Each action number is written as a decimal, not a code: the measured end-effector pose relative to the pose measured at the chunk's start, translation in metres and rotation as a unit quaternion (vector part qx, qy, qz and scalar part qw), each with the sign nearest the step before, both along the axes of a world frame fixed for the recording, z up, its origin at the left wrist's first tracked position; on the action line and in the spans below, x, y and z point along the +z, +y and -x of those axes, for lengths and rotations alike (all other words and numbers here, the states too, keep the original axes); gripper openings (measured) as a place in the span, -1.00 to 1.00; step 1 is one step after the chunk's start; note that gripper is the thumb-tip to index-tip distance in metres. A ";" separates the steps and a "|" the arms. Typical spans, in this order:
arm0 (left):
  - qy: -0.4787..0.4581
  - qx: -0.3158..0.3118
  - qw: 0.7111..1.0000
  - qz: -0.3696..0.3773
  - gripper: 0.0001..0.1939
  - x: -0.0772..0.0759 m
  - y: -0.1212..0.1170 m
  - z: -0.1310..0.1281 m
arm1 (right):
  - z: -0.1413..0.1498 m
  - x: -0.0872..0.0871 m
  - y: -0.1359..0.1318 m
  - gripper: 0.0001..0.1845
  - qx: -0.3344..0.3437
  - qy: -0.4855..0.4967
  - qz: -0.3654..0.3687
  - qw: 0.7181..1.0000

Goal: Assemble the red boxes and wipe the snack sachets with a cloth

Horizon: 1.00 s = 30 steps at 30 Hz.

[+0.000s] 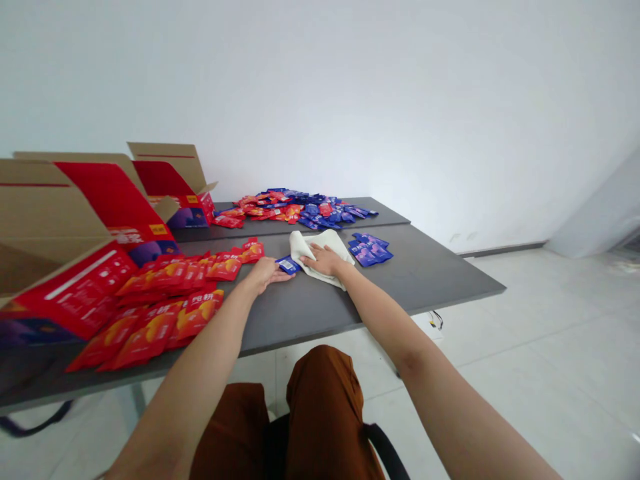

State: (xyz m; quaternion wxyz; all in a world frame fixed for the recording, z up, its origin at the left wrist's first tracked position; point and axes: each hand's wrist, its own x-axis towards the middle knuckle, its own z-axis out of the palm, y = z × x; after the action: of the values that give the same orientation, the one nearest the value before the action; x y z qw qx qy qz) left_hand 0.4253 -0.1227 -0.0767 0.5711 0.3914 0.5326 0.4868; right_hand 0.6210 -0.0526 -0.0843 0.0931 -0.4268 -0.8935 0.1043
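My left hand is closed on a small blue packet with a white label, its fingers low over the dark table. Right beside it, a white cloth lies crumpled on the tabletop, one edge folded up. My right hand rests on this cloth with its fingers stretched out and pressed down. The packet's far end touches or lies very near the cloth's left edge; I cannot tell which. To the right of the cloth sits a small stack of blue packets.
Red packets lie in rows at the left. Behind them stand two open cardboard boxes, a near one and a far one. A mixed heap of red and blue packets covers the back table near the wall.
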 end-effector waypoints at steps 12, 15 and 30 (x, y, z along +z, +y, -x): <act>0.052 -0.005 0.999 0.003 -0.69 0.002 0.006 0.008 | 0.015 0.009 -0.048 -0.21 0.156 0.008 -0.063 0.986; 0.079 -0.004 0.997 -0.006 -0.71 0.002 0.002 0.004 | 0.014 0.010 -0.041 -0.23 0.126 0.003 -0.068 0.990; 0.024 0.032 0.998 -0.048 -0.79 -0.006 0.008 0.008 | 0.017 0.015 -0.046 -0.18 0.187 0.021 -0.001 0.982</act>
State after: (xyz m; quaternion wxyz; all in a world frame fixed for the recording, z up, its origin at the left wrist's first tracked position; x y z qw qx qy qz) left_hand 0.4176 -0.1149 -0.0830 0.5231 0.4121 0.5345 0.5204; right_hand 0.6038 -0.0990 -0.0689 0.0910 -0.2500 -0.9554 0.1280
